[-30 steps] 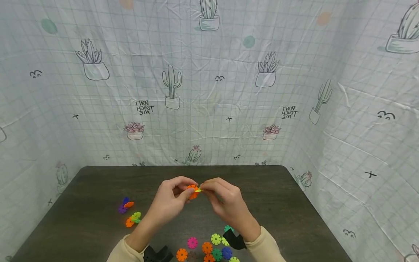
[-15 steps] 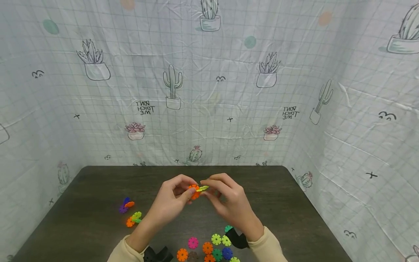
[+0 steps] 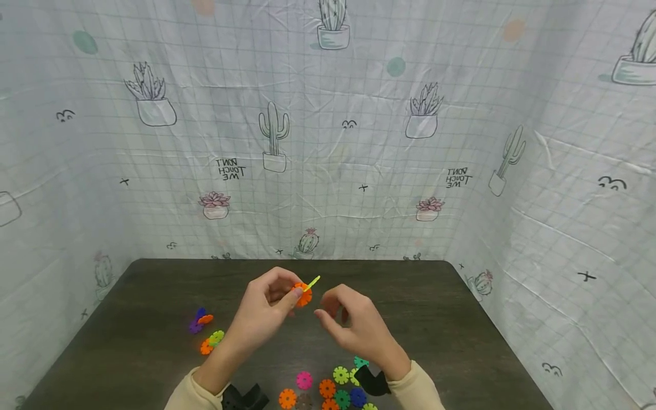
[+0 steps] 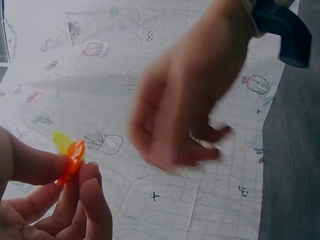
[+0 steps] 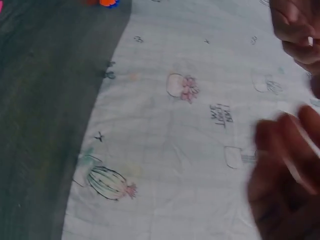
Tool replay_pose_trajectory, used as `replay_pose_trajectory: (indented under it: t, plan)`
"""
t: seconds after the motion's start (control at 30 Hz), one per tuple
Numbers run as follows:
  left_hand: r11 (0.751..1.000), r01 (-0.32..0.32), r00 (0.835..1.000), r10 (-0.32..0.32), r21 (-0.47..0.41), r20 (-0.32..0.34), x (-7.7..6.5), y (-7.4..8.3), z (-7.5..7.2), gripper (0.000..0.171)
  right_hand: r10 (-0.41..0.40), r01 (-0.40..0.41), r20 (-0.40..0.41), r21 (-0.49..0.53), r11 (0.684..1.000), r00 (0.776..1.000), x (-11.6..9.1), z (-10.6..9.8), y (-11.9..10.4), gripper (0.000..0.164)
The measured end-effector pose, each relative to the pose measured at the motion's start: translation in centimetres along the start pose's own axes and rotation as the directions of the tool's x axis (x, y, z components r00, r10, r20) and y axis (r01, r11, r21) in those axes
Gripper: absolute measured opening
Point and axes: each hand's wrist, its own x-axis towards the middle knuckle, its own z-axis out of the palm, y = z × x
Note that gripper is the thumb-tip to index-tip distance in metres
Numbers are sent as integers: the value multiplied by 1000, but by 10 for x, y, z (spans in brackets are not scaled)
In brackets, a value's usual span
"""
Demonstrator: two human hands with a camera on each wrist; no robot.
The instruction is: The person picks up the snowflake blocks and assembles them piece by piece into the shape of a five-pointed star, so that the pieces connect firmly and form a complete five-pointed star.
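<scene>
Above the table, the left hand (image 3: 262, 303) pinches an orange notched plastic disc (image 3: 303, 296) between thumb and fingers. A yellow notched disc (image 3: 314, 282) is slotted into it and stands up at an angle. In the left wrist view, the orange disc (image 4: 74, 159) shows nearly edge-on at the fingertips, the yellow disc (image 4: 61, 141) behind it. Just to the right, the right hand (image 3: 356, 327) is apart from the discs, holding nothing, its fingers loosely bent. It is blurred by motion in the left wrist view.
Several loose discs lie at the table's near edge, among them a pink disc (image 3: 304, 380) and a blue disc (image 3: 358, 397). To the left lie two joined clusters, a purple-and-orange cluster (image 3: 196, 326) and an orange-and-yellow cluster (image 3: 206, 347). A printed curtain (image 3: 328, 188) surrounds the dark table (image 3: 435, 307).
The right hand has let go of the yellow disc and drawn away, downward. The yellow disc has tilted upward on the orange disc, which stays in the left hand.
</scene>
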Motion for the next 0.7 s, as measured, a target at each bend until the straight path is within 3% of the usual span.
replay_pose_trajectory:
  t: [0.07, 0.1, 0.13, 0.2, 0.27, 0.33, 0.37, 0.43, 0.53, 0.6, 0.7]
  plan:
    - [1000, -2, 1000, 2, -4, -3, 1, 1, 0, 9, 88, -87, 176, -14, 996, 980, -2, 7, 1, 12]
    - [1000, -3, 1000, 3, -8, -4, 1, 1, -1, 9, 134, -130, 279, -33, 991, 951, -3, 12, 2, 12]
    - [1000, 0, 1000, 0, -14, -4, 1, 2, -1, 9, 178, -169, 383, -56, 984, 907, -3, 17, 3, 14]
    - [1000, 7, 1000, -7, -25, -6, 1, 2, -1, 10, 263, -227, 571, -136, 965, 778, -5, 30, 5, 20]
    - [999, 16, 1000, -16, -34, -4, 1, 3, -1, 12, 334, -242, 696, -231, 942, 636, -8, 45, 8, 27]
    - [999, 20, 1000, -20, -38, -1, 0, 3, -1, 14, 380, -241, 756, -296, 924, 533, -16, 63, 17, 33]
    - [999, 22, 1000, -22, -37, 1, 0, 2, -1, 14, 395, -235, 770, -318, 918, 501, -22, 73, 24, 35]
    - [999, 14, 1000, -14, -34, 6, 1, 2, -1, 16, 390, -236, 775, -312, 920, 497, -38, 94, 46, 36]
    - [1000, 3, 1000, -3, -30, 7, 1, 1, -1, 18, 328, -223, 779, -244, 944, 535, -60, 122, 83, 28]
    - [1000, -1, 1000, 1, -31, 6, 2, 2, -2, 19, 295, -200, 773, -219, 955, 562, -66, 132, 96, 24]
    - [999, 5, 1000, -5, -40, 4, 2, 2, -2, 19, 286, -209, 780, -201, 957, 557, -64, 132, 101, 21]
